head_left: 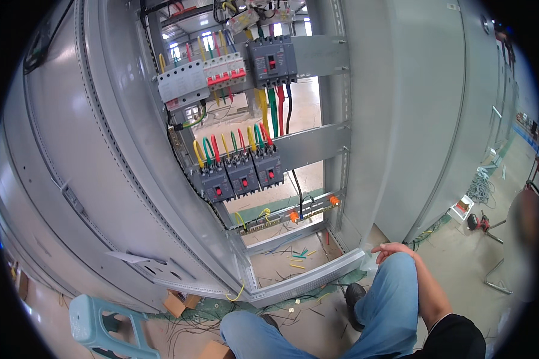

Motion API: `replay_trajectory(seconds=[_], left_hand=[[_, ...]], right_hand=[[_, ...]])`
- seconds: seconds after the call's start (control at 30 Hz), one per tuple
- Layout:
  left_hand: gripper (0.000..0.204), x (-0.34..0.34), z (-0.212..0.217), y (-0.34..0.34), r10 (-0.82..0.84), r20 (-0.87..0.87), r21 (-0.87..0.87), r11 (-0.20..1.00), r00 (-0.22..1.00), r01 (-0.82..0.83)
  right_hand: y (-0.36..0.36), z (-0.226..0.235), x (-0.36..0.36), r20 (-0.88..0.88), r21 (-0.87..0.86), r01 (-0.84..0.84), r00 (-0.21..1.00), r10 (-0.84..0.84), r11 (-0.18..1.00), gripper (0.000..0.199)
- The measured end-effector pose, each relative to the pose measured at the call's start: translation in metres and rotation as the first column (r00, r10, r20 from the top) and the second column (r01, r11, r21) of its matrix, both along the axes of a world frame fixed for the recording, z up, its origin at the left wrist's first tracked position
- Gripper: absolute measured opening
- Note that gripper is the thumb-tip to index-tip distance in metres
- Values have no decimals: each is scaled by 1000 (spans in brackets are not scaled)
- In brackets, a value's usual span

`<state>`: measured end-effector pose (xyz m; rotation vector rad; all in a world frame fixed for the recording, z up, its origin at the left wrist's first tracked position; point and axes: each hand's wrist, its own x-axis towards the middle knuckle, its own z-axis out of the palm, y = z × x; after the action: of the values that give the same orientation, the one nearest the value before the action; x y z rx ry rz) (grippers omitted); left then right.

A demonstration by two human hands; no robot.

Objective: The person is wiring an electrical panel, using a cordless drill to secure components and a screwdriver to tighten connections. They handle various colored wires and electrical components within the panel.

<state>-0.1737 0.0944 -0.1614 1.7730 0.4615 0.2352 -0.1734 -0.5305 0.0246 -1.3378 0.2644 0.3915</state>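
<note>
My right hand rests on my right knee, in blue jeans, with loose fingers and nothing in it. My left hand is out of sight. In front of me stands an open grey electrical cabinet. Three dark circuit breakers sit on its middle rail, fed by yellow, green and red wires. A larger breaker and a row of white breakers are mounted higher up. Below runs a terminal bar with orange supports.
Cut wire scraps litter the cabinet bottom and the floor. A teal plastic stool and small cardboard boxes lie at lower left. A red power tool and a wire coil lie at right, near a blurred person.
</note>
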Motion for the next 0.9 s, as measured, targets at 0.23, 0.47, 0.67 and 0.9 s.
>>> replay_trajectory(seconds=[0.23,0.47,0.67,0.9], left_hand=[[52,11,14,-12,-55,-17,-206,977,998,50],[52,12,7,-14,-63,-72,-347,937,995,34],[52,6,6,-10,-66,-99,-444,896,993,15],[52,-2,9,-5,-68,-108,-551,835,992,-3]], right_hand=[[-6,-3,-5,11,-2,-6,1000,6,1000,55],[-27,0,-51,6,43,112,994,-113,993,60],[-42,-6,-76,35,59,179,983,-181,982,57],[-45,-6,-73,48,45,195,979,-197,980,57]])
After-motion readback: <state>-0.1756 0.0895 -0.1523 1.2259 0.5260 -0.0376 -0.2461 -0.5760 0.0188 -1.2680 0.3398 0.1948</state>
